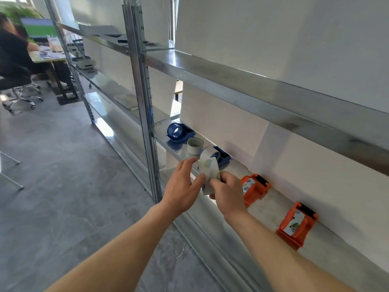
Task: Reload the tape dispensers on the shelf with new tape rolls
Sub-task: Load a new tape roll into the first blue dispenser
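A clear tape roll (pixel 207 168) with a printed inner label is held up in front of the metal shelf (pixel 273 199). My right hand (pixel 228 191) grips its lower edge, and my left hand (pixel 183 186) pinches its left side with thumb and fingers. Behind the roll a blue dispenser (pixel 223 158) stands on the shelf, partly hidden. A second roll (pixel 195 145) lies just left of it, and another blue dispenser (pixel 179 131) sits farther left with no roll in it. Two orange dispensers (pixel 254 188) (pixel 296 224) with rolls inside stand to the right.
A steel upright post (pixel 147 106) rises left of my hands. An upper shelf beam (pixel 252 85) runs overhead. White wall panels back the shelf. At far left a seated person (pixel 12 49) works at a desk with a swivel chair on grey floor.
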The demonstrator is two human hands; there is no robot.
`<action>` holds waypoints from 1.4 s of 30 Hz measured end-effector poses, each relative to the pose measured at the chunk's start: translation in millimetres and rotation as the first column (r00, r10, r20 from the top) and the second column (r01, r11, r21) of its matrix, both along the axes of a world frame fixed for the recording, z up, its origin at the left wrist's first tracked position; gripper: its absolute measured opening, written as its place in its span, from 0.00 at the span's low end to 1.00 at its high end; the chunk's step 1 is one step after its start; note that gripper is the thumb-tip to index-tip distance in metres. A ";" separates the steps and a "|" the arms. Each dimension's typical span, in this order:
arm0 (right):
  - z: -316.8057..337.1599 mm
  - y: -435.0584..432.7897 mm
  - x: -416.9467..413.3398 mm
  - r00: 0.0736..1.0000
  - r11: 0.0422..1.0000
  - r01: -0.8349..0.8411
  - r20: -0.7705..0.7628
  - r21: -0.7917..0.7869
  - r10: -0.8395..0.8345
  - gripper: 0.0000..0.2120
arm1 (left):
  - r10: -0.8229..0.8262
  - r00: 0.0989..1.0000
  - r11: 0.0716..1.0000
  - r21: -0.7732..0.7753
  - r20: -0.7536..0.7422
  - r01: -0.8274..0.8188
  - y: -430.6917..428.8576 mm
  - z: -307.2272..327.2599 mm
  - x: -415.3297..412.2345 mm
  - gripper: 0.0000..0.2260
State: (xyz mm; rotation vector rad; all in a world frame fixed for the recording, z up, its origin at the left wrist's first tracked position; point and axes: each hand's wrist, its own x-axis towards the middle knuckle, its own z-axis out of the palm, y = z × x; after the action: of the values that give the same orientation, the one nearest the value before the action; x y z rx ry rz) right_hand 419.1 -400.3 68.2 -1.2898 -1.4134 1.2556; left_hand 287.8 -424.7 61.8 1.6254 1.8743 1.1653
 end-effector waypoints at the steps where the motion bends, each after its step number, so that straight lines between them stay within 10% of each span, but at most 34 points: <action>1: 0.1 3.7 -10.6 1.000 1.000 0.004 -0.010 0.002 -0.004 0.05 | -0.002 1.000 1.000 -0.003 -0.004 0.002 4.9 -1.0 -10.9 0.24; 42: -20.6 244.5 -226.5 0.957 0.962 0.241 -0.131 -0.131 -0.258 0.05 | -0.130 0.991 0.985 -0.121 -0.025 0.126 255.0 -7.2 -219.0 0.20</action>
State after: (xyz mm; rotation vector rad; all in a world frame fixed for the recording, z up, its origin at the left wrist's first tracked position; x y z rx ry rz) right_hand 192.6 -155.7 47.6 -1.3750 -1.0514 1.2441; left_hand 68.8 -169.7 54.5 1.6807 1.7939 0.9612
